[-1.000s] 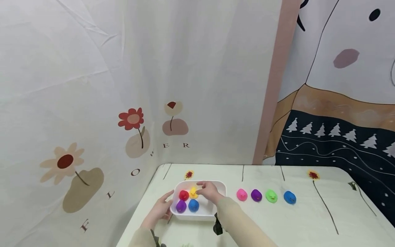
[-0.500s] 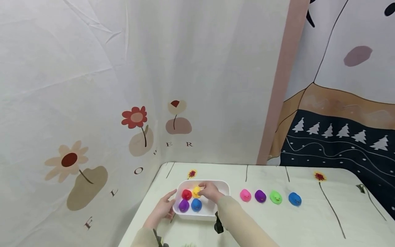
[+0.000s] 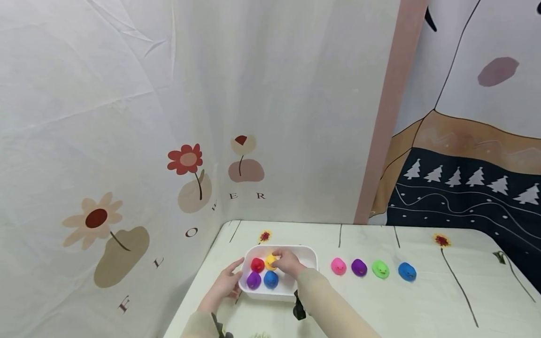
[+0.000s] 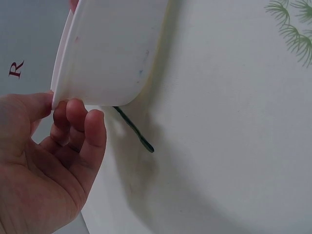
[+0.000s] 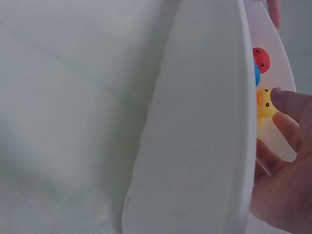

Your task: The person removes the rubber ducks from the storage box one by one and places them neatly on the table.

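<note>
My left hand (image 3: 225,284) holds a white plastic tub (image 3: 270,296) by its left end. In the left wrist view, thumb and fingers pinch the rim there. Inside the tub, my right hand (image 3: 289,264) grips a yellow rubber duck (image 3: 269,263) between thumb and fingers. Its beak and eyes show in the right wrist view, beside the thumb. Left of the yellow duck sits a red duck (image 3: 257,265). A purple duck (image 3: 253,280) and a blue duck (image 3: 271,280) are in front of them, also in the tub.
Right of the tub, a row of ducks lies on the white flowered tablecloth: pink (image 3: 338,266), purple (image 3: 359,267), green (image 3: 381,269) and blue (image 3: 407,272). A printed curtain (image 3: 296,141) hangs directly behind and left of the table.
The right fingers have closed in around the yellow duck, which stays in the tub. The left hand keeps its hold on the rim. The head view has shifted slightly.
</note>
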`<state>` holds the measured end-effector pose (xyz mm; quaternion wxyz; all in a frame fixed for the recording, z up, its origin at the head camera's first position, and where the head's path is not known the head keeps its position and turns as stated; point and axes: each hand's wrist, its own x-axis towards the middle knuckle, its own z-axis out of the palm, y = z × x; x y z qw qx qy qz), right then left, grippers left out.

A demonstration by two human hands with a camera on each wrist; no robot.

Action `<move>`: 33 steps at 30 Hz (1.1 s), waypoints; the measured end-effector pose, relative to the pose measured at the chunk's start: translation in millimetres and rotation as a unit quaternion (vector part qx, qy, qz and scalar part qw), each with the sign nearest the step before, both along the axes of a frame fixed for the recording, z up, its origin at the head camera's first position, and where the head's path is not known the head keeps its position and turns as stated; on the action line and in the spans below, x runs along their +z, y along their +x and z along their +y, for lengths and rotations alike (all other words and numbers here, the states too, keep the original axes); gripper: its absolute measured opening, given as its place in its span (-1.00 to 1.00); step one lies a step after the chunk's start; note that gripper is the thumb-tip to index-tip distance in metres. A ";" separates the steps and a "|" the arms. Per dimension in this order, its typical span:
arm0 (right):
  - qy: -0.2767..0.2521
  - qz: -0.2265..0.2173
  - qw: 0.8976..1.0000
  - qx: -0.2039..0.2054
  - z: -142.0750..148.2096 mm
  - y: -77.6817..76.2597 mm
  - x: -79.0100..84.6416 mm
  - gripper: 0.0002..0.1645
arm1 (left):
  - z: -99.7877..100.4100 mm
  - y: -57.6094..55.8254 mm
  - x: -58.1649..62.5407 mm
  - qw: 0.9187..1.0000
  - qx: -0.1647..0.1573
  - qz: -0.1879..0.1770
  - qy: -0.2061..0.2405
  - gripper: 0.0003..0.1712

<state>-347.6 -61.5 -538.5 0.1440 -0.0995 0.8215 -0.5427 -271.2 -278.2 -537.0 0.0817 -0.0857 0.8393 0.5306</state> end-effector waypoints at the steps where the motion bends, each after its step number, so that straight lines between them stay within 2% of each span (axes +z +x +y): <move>1: 0.001 -0.001 1.000 -0.001 -0.4 -0.6 -1.0 -0.54 | -0.2 0.1 0.3 1.000 0.000 0.000 0.000 -0.42; 9: -0.002 0.000 1.000 0.000 -4.6 -6.8 -9.7 -0.56 | -0.9 0.7 3.2 1.000 0.002 0.001 -0.003 -0.42; 19: 0.002 0.026 1.000 0.008 -8.1 -5.3 -8.5 -0.53 | 0.1 0.1 3.5 1.000 0.008 -0.001 0.001 -0.42; 26: 0.011 0.024 1.000 -0.015 -9.6 -4.1 -12.5 -0.59 | 1.0 0.7 2.8 1.000 0.003 0.000 0.002 -0.42; 33: 0.016 0.052 0.998 -0.041 -11.6 0.4 -12.7 -0.63 | 2.2 0.9 3.1 1.000 0.006 -0.002 0.000 -0.42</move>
